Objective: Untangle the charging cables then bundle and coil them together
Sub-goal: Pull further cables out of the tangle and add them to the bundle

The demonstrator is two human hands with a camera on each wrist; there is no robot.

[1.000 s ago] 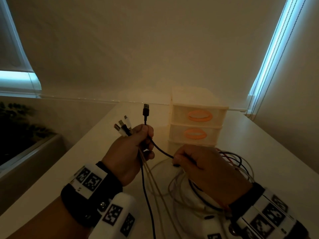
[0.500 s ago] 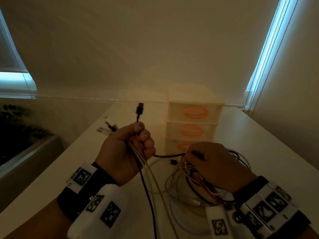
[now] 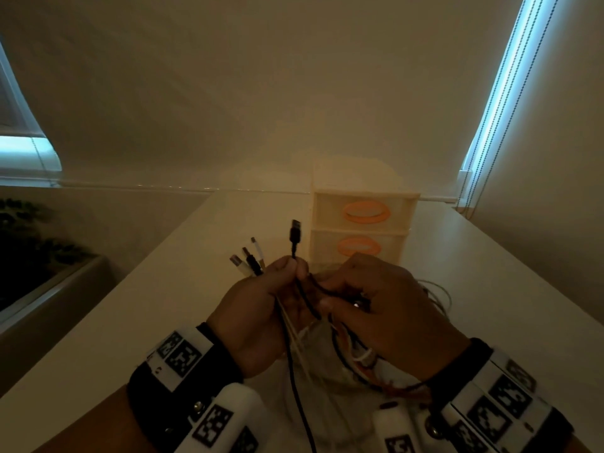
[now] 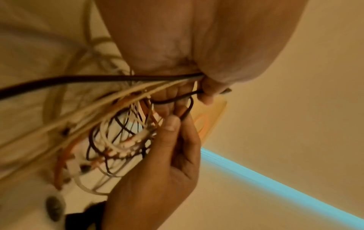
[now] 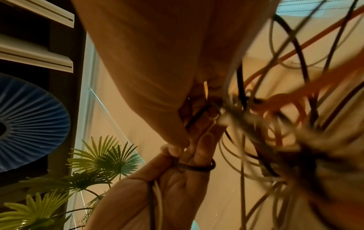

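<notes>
My left hand (image 3: 291,273) grips a bunch of cable ends upright above the white table (image 3: 157,308). Three pale and dark plugs (image 3: 249,260) fan out to its left, and a black USB plug (image 3: 295,233) stands above its fingers. Right beside it, my right hand (image 3: 330,295) pinches a loop of the black cable (image 3: 309,300), with a tangle of white, black and orange cables (image 3: 356,358) hanging under it. In the left wrist view the right thumb (image 4: 171,123) presses on the black cable, and the tangle (image 4: 122,140) hangs below. The right wrist view shows blurred orange and black loops (image 5: 285,109).
A small cream drawer unit with orange handles (image 3: 362,223) stands on the table just behind the hands. More loose cable loops (image 3: 438,292) lie to the right. A plant (image 3: 23,243) sits off the table's left edge. Blind cords (image 3: 487,132) hang at the far right.
My right hand has moved up and to the left until it meets the left hand, lifting the tangle with it. The plugs in my left hand now point more upward.
</notes>
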